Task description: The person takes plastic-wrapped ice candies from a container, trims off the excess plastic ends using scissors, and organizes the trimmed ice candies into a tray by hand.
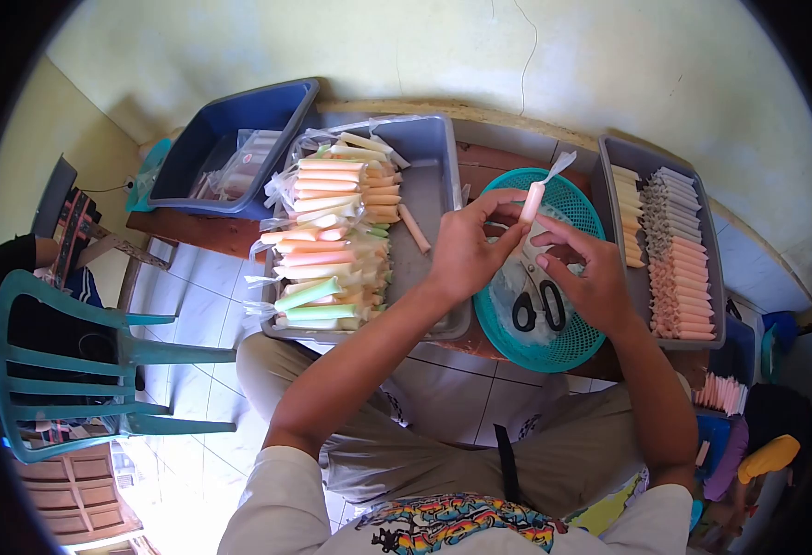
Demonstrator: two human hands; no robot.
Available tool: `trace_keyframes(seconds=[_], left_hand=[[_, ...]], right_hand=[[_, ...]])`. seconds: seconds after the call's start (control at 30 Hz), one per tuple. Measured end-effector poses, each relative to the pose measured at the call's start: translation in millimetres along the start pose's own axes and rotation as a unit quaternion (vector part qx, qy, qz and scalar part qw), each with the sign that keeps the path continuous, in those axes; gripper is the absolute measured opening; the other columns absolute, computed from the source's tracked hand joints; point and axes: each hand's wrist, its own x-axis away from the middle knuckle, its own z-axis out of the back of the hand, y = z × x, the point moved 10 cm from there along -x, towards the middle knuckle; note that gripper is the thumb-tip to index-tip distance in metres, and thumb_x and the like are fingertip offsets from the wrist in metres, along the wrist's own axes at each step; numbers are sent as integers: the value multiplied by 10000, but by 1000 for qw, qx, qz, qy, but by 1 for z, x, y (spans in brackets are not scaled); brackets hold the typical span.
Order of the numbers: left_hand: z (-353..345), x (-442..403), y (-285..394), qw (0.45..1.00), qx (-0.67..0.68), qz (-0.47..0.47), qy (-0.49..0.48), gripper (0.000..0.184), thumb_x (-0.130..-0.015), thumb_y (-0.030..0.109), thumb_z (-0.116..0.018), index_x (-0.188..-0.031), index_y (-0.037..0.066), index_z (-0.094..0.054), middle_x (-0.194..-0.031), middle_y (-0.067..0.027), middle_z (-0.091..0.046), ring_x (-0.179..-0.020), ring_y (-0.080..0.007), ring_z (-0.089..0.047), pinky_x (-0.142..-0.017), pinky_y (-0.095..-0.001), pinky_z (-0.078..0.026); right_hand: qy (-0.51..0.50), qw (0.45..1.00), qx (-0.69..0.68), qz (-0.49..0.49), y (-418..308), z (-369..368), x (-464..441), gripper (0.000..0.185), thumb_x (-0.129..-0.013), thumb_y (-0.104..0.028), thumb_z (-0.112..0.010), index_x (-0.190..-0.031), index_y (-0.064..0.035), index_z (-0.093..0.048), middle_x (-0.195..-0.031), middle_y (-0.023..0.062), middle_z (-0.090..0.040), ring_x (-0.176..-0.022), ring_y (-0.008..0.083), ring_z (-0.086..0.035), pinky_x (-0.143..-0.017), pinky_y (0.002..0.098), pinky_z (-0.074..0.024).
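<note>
My left hand point(475, 245) pinches a pale pink ice pop point(533, 202) in a clear plastic tube, held upright with its loose, empty plastic end on top. My right hand point(591, 277) is close beside it, fingers bent and apart from the thumb, with nothing visible between them. Below both hands is a turquoise mesh basket point(591, 208), holding black-handled scissors point(537, 310) on clear plastic scraps. To the left, a grey tray point(435, 176) bears a heap of orange, cream and green ice pops point(327, 250). A single pinkish one point(414, 228) lies apart on its bare side.
At right, a grey tray point(632, 277) contains neat rows of wrapped ice pops point(688, 277). A dark blue bin point(211, 125) with plastic packets stands at the back left. A green plastic chair point(63, 361) is on the left. Another person point(767, 444) is at the lower right.
</note>
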Motion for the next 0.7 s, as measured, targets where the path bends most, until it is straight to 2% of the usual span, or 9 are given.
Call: trace_keyframes(seconds=[0.13, 0.2, 0.23, 0.3, 0.4, 0.6, 0.7], left_hand=[[-10, -5, -9, 999, -38, -13, -8, 419, -967, 16, -796, -1373, 27, -697, -1123, -116, -811, -1028, -178, -791, -920, -332, -638], [-14, -4, -10, 998, -61, -23, -16, 419, -959, 18, -802, -1366, 27, -702, -1113, -116, -815, -1017, -175, -795, -916, -329, -637], [-15, -4, -8, 996, -86, -36, -16, 419, -952, 19, -808, -1358, 27, -707, -1103, -116, -818, -1007, -172, -799, -912, -325, -637], [-17, -3, -9, 996, -89, -18, -26, 427, -945, 22, -815, -1357, 26, -707, -1099, -117, -820, -1006, -170, -799, -906, -325, -639], [-17, -4, -13, 996, -90, -8, -28, 434, -937, 25, -824, -1355, 26, -708, -1099, -117, -821, -1005, -169, -799, -898, -326, -642], [-17, -2, -10, 996, -82, -28, -25, 434, -936, 30, -825, -1354, 27, -709, -1101, -117, -820, -1002, -169, -799, -890, -323, -646], [-16, -1, -8, 996, -86, -30, -22, 435, -936, 29, -824, -1355, 25, -708, -1096, -113, -820, -998, -166, -798, -891, -319, -645]], right_hand=[[0, 996, 25, -80, 27, 6, 14, 523, -962, -90, -798, -1462, -38, -655, -1134, 155, -804, -936, 194, -795, -843, 335, -624], [-43, 987, 70, -136, 46, -1, 25, 516, -931, -90, -804, -1411, 23, -652, -1124, 220, -765, -963, 318, -795, -832, 406, -632], [-40, 987, 68, -140, 54, -2, 30, 516, -931, -90, -804, -1411, 23, -652, -1124, 220, -765, -963, 318, -795, -832, 406, -632], [-37, 976, 203, -76, 59, -9, 39, 567, -904, -117, -819, -1410, 48, -623, -1144, 252, -720, -1003, 408, -754, -887, 471, -614], [-69, 966, 216, -126, 76, -21, 51, 634, -894, -149, -825, -1442, 55, -579, -1189, 264, -687, -1033, 455, -718, -941, 509, -594], [-82, 940, 303, -136, 81, -35, 54, 666, -898, -177, -823, -1450, 77, -550, -1230, 253, -668, -1075, 449, -717, -934, 489, -606], [-80, 937, 305, -147, 85, -43, 56, 659, -904, -172, -807, -1451, 87, -545, -1264, 257, -660, -1104, 444, -718, -940, 490, -607]])
